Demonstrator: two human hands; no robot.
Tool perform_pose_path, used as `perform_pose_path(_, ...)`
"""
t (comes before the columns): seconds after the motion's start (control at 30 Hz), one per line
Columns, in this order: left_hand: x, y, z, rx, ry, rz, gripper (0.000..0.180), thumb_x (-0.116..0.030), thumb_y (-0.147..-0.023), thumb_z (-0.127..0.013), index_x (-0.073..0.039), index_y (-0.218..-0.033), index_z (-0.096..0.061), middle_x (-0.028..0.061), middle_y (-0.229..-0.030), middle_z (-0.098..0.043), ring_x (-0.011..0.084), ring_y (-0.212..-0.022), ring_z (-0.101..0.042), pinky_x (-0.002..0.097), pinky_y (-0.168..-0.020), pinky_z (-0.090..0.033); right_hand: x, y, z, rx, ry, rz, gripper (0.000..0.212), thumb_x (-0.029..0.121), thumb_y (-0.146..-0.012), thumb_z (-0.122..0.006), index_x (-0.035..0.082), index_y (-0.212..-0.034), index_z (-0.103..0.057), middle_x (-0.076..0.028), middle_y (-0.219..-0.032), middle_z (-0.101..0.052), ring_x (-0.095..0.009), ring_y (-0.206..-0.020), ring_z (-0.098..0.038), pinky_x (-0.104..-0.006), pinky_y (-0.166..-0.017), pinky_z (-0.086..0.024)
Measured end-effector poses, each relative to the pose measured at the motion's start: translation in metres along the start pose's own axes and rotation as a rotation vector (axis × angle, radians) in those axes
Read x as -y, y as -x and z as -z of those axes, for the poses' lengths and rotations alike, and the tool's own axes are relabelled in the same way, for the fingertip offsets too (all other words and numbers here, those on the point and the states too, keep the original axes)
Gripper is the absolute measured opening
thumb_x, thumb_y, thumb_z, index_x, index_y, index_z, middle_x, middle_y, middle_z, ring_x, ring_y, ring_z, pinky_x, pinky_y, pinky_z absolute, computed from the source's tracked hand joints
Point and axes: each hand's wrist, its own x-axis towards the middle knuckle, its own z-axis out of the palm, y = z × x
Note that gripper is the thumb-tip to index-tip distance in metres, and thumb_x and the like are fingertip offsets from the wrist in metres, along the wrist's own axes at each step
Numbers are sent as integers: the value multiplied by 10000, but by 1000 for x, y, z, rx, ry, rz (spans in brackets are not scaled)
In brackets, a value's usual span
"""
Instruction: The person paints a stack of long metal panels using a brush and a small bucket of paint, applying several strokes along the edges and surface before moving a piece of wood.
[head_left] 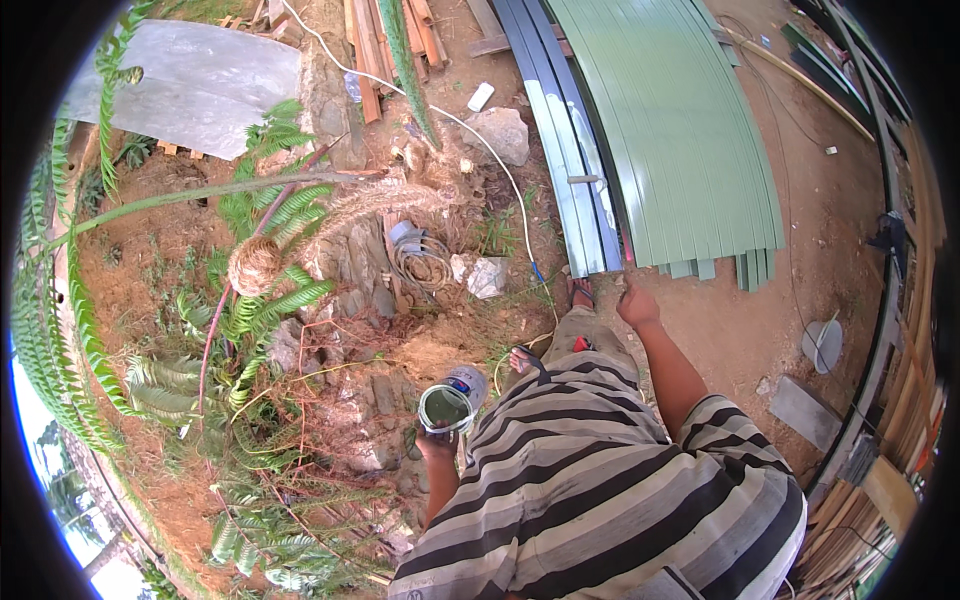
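Green panels (680, 140) are lying beside glossy metal strips (555, 140); a paint tub (447, 390) is sitting in the left hand (438, 445), whose partly hidden fingers are apparently cupping it, and a roller (584, 180) is resting across the strips, the right hand (637, 302) curling round its handle; keeping strokes lengthwise and the tub level should be helping coverage

Dirt ground (720, 330) holds a grey slab (805, 413) right of the right fingers (632, 300), pale rocks (487, 278) to their left.
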Motion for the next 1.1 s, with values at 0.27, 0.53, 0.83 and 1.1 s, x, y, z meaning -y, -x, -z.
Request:
perform_pose_path(0.27, 44, 47, 41, -65, 62, -66, 376, -455, -869, -442, -196, -1103, -583, 6, -1093, -584, 221, -1058, -535, 495, -950, -366, 70, -147, 62, -2, -1, 9, 352, 147, -875, -446, 108, -1216, -526, -231, -1098, -642, -429, -1051, -610, -534, -885, -498)
perform_pose_path(0.53, 100, 89, 113, -43, -235, -252, 445, -475, -878, -417, -177, -1173, -564, 13, -1133, -594, 238, -1082, -547, 524, -988, -334, 139, -309, 116, 2, -22, 44, 364, 166, -876, -447, 107, -1221, -545, -206, -1149, -642, -389, -1089, -609, -514, -898, -501)
perform_pose_path(0.83, 118, 89, 137, -177, 212, 45, 342, -376, -873, -464, -84, -1013, -575, 57, -1017, -634, 244, -899, -602, 466, -837, -462, 101, -296, 132, -92, -66, 24, 441, 163, -826, -471, 167, -1261, -542, -198, -1129, -651, -400, -1081, -611, -515, -913, -493)
perform_pose_path(1.1, 85, 77, 55, 18, -169, -163, 351, -338, -865, -473, -92, -1084, -594, 99, -1043, -628, 227, -950, -589, 484, -839, -457, -20, -128, 101, -46, 27, 81, 537, 108, -810, -505, 157, -1345, -502, -252, -1012, -654, -449, -916, -628, -538, -827, -506)
